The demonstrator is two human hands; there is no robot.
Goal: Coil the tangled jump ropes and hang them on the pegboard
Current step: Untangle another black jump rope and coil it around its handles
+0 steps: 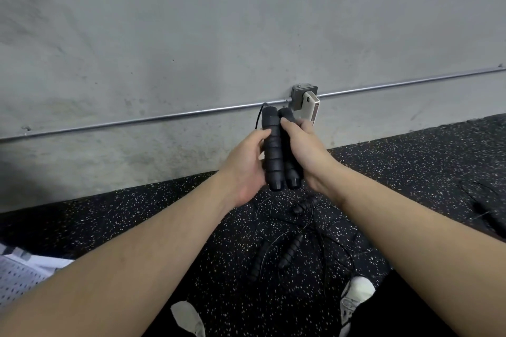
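Jump-rope handles number five from where I stand: two raised, three lying on the floor (137, 213). Starting at nine o'clock, one white perforated panel (19, 276) pokes in at the lower left edge. Moving toward centre, the left hand (245, 169) curls its fingers round the left handle (272, 150), thumb pressed against its side. Just beside it, touching, stands the right handle (287, 150), gripped by the right hand (304, 153) with fingers wrapped over the top. Both handles are held upright, side by side, butt ends down. One thin black cord (258, 117) leaves the top of the left handle. At twelve o'clock behind them, one metal box (305, 100) sits on one conduit pipe (137, 121) running across the concrete wall. At six o'clock below the hands, the three floor handles (291, 250) lie among tangled cords on speckled black rubber. Two pale shoes (356, 293) show at the bottom.
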